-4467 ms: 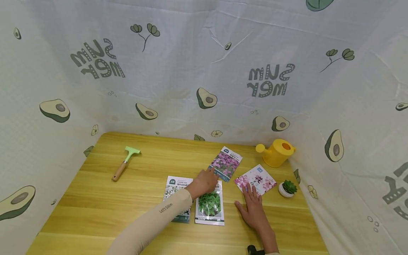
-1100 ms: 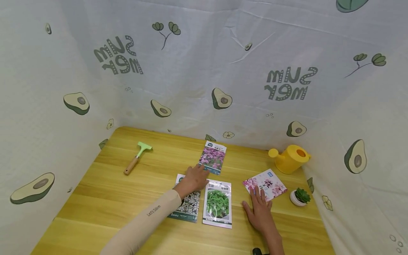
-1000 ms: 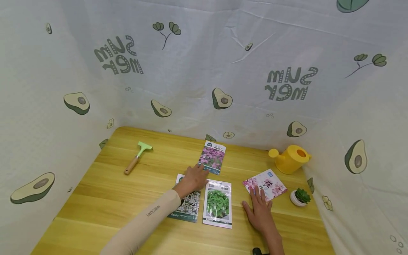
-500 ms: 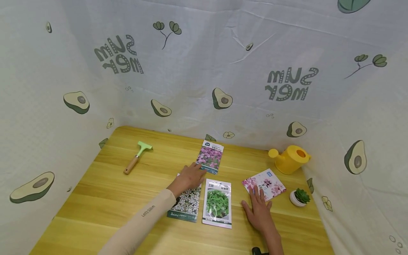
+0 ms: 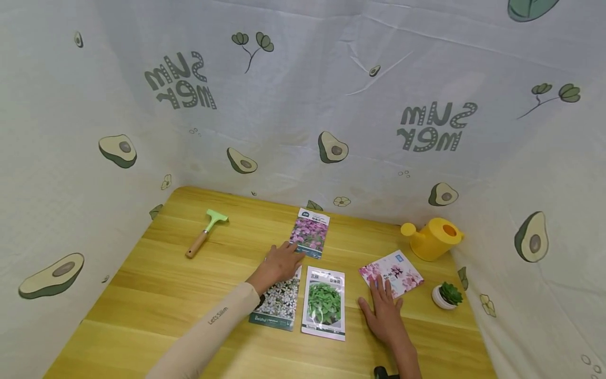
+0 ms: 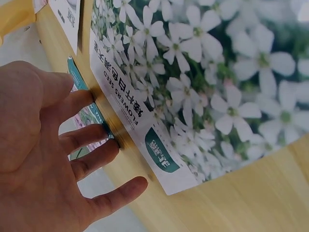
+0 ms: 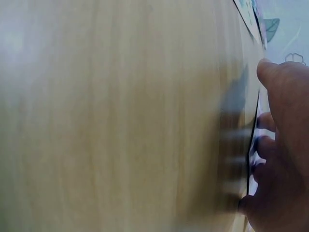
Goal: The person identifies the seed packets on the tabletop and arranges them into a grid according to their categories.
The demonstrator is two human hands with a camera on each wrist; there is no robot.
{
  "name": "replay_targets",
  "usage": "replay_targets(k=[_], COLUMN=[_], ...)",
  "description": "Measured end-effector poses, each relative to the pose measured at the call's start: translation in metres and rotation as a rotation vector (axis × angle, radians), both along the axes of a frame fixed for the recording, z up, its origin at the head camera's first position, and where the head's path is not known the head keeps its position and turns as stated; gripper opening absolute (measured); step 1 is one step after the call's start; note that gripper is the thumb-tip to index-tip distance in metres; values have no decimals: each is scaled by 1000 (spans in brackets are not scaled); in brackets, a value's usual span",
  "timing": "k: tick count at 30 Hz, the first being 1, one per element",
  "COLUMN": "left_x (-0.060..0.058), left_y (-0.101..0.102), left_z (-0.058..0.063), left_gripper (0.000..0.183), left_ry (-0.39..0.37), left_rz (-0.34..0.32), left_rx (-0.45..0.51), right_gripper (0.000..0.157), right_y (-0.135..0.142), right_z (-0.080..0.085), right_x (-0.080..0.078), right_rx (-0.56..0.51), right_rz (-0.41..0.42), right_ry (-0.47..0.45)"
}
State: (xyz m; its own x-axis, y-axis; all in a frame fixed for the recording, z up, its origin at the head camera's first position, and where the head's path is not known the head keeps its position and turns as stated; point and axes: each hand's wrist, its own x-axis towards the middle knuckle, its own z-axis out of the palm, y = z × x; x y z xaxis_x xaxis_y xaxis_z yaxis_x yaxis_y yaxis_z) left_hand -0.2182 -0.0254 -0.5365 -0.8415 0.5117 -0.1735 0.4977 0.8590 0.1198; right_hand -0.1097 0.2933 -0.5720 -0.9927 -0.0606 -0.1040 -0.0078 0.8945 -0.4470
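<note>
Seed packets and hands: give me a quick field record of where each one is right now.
left hand: fingers straight, tips on the near edge of the purple packet
right hand: flat on the table, fingertips on the near edge of the pink packet
white packet: flat, its far end under the left hand
green packet: flat, right beside the white packet, untouched
rake: far left, apart
watering can: far right
potted plant: right of the pink packet
</note>
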Motion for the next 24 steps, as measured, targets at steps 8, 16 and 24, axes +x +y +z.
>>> replay_targets(k=[8, 16, 24], left_x=[-1, -3, 0], left_y=[-4, -7, -10], left_z=[-1, -4, -2], left_gripper=[46, 48, 45], left_ry=[-12, -31, -46], left_rz=[22, 43, 72], left_rx=[-15, 4, 66], right_gripper=[77, 76, 78], right_y=[0, -2, -5], right_z=[-1, -2, 0], right_x=[-3, -4, -9], right_rx=[0, -22, -20], right_rz=[5, 18, 35], right_ry=[5, 37, -2])
